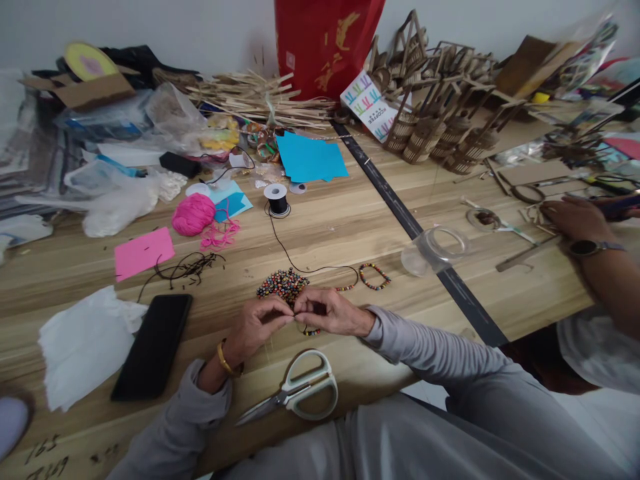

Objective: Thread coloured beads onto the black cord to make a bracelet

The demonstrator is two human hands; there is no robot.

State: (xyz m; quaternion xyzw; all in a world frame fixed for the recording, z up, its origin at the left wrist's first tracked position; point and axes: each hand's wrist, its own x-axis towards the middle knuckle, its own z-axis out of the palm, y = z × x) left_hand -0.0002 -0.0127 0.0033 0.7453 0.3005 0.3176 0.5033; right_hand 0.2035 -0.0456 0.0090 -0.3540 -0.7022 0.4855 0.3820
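My left hand (257,325) and my right hand (327,311) meet fingertip to fingertip, each in a pinch. What they pinch is too small to make out; it may be the black cord. Just behind them lies a heap of multicoloured beads (280,283). A black cord (285,248) runs from its spool (276,200) to a strung row of beads (345,288) by my right hand. A short beaded piece (311,331) shows under my right hand. To the right lies a beaded loop (374,276). White-handled scissors (300,390) rest near the table edge.
A black phone (153,347), white tissue (87,343) and pink paper (143,253) lie left. Pink yarn (193,214) and blue paper (313,158) sit farther back. A clear tape roll (447,245) lies right, near another person's hand (575,219). Small wooden baskets (425,137) stand behind.
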